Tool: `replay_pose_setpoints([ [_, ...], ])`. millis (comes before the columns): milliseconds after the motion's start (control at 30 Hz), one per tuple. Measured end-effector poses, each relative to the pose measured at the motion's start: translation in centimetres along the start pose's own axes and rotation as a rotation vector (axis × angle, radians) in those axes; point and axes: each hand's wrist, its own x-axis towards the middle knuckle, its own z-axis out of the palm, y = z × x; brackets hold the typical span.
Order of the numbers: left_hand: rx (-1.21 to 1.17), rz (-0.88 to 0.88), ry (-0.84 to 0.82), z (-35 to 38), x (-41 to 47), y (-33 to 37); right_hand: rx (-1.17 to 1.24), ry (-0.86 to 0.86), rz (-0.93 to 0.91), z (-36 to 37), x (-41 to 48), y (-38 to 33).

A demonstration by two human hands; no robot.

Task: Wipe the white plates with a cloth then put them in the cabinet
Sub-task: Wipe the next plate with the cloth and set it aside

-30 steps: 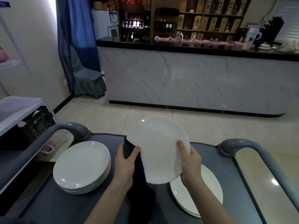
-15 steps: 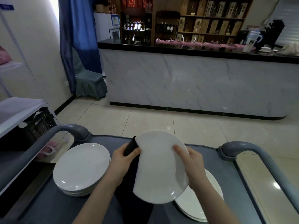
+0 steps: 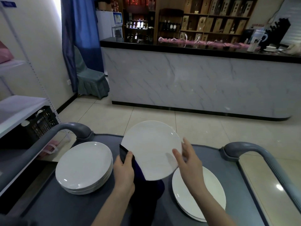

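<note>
I hold one white plate (image 3: 151, 149) tilted up above the grey cart (image 3: 65, 207). My left hand (image 3: 124, 170) grips a dark cloth (image 3: 146, 191) at the plate's lower left edge, and the cloth hangs down behind the plate onto the cart. My right hand (image 3: 187, 160) touches the plate's right rim with spread, straight fingers and its thumb lies over the plate's face. A stack of several white plates (image 3: 83, 167) sits on the cart to the left. A lower pile of white plates (image 3: 200, 194) lies on the right, under my right forearm.
The cart has curved grey handles at the left (image 3: 71, 129) and right (image 3: 244, 149). A marble-fronted bar counter (image 3: 195, 82) stands across the tiled floor. A white shelf unit (image 3: 17, 108) with a black crate (image 3: 42, 126) is at the left, and a covered chair (image 3: 91, 84) stands beyond it.
The plate has turned and risen in my hands. My right hand has loosened from a grip on the rim to spread fingers. My left hand still holds the cloth.
</note>
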Motion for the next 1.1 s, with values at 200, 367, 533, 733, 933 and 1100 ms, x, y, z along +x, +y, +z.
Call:
replay_pose_setpoints([
  [200, 0.044, -0.052, 0.019, -0.7, 1.1, 0.7, -0.788, -0.359, -0.852, -0.8, -0.5, 0.2],
  [367, 0.029, -0.108, -0.030, -0.8, 0.9, 1.4, -0.937, -0.396, -1.073, 0.7, -0.6, 0.8],
  [533, 0.049, -0.191, -0.096, -1.7, 1.6, 2.4, -0.788, -0.270, -1.034, 1.6, -1.1, 1.4],
  [733, 0.004, -0.162, -0.007, -1.4, 2.1, 1.8, -0.101, -0.253, -0.135, 1.9, -1.7, 0.2],
  [933, 0.310, 0.190, -0.354, 1.7, -0.6, 0.3, 0.456, -0.183, 0.180, 2.2, -2.7, 0.1],
  [1100, 0.895, 0.677, -0.590, 2.3, -1.3, -0.2, 0.673, -0.140, 0.297, 1.7, -2.1, -0.9],
])
